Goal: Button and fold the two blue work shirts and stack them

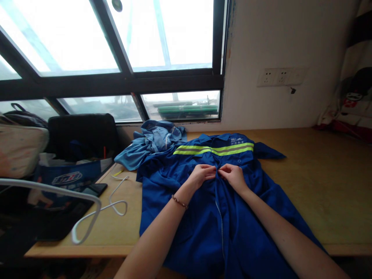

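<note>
Two sets of fingers (208,169) pinching blue garment (200,217) at center front, rest spread beneath.

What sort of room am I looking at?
Probably a lived-in home or dorm room: a wooden table under a window, wall sockets, and a rumpled light-blue cloth.

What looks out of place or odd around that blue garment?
The light-blue cloth lies bunched in a heap, unlike the spread-out blue garment. A white cable loops loosely at the table's left end. No spill or damage shows.
</note>
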Available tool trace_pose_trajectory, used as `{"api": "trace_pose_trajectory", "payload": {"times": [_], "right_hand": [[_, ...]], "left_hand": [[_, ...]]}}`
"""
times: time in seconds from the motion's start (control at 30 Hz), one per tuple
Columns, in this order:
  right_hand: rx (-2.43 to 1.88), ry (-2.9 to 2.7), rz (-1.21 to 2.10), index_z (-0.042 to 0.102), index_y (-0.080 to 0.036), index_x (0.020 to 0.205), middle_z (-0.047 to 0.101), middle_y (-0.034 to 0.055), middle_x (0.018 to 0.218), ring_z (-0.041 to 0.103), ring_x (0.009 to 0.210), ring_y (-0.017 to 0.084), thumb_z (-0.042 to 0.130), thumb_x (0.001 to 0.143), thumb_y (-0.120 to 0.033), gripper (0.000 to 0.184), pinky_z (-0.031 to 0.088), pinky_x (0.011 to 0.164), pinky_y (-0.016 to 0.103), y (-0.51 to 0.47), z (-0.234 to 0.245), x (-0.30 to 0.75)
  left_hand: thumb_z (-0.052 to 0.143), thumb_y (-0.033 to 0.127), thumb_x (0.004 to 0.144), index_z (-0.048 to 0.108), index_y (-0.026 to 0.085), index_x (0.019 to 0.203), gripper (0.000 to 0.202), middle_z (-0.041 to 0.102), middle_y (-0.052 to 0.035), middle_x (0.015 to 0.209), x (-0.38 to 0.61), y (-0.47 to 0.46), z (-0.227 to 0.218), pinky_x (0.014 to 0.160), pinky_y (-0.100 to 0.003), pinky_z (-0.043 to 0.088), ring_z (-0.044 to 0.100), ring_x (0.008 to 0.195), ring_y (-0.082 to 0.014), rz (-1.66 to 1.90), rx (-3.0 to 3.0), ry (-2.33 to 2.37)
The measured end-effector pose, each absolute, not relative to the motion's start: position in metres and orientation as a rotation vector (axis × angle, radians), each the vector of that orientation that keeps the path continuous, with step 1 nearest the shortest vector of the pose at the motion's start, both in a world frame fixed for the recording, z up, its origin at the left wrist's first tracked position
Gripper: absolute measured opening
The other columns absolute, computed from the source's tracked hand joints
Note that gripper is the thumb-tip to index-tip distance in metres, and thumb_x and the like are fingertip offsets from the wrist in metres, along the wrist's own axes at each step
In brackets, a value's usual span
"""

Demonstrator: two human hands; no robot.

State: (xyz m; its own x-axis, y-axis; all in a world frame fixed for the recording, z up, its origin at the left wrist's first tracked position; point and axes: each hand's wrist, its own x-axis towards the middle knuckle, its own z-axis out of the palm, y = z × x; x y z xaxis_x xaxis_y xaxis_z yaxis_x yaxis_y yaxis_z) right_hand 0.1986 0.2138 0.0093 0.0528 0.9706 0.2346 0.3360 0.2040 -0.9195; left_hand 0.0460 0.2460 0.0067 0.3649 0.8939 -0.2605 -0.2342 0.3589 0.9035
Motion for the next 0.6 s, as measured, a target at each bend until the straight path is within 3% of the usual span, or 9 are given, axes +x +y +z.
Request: {"api": "trace_pose_trajectory", "payload": {"times": [0.1,0.2,0.6], "right_hand": [[-1.35,-1.652,0.48,0.058,-0.019,0.064,0.061,0.0005,0.06,0.057,0.057,0.014,0.057,0.068,-0.027,0.009,0.043,0.057,0.026,0.21,0.01,0.197],[-1.368,-1.747,0.37,0.054,-0.019,0.067,0.058,-0.0012,0.059,0.054,0.056,0.013,0.056,0.068,-0.023,0.004,0.04,0.055,0.024,0.208,0.009,0.194],[-1.291,-1.571,0.659,0.046,-0.019,0.088,0.048,-0.0065,0.054,0.049,0.05,0.012,0.059,0.063,-0.027,0.029,0.037,0.052,0.023,0.214,-0.001,0.192]], "left_hand": [[0.074,0.029,0.057,0.061,0.009,0.074,0.029,0.06,-0.0044,0.065,0.051,0.242,0.005,0.057,-0.021,0.049,0.058,0.058,-0.0104,0.903,0.959,0.936],[0.075,0.026,0.054,0.058,0.011,0.07,0.027,0.056,-0.0011,0.059,0.054,0.242,0.001,0.051,-0.018,0.045,0.054,0.052,-0.0079,0.953,0.96,0.974],[0.068,0.01,0.057,0.053,0.013,0.079,0.027,0.058,-0.0014,0.062,0.056,0.244,0.002,0.049,-0.02,0.043,0.054,0.05,-0.0086,1.045,0.683,0.923]]}}
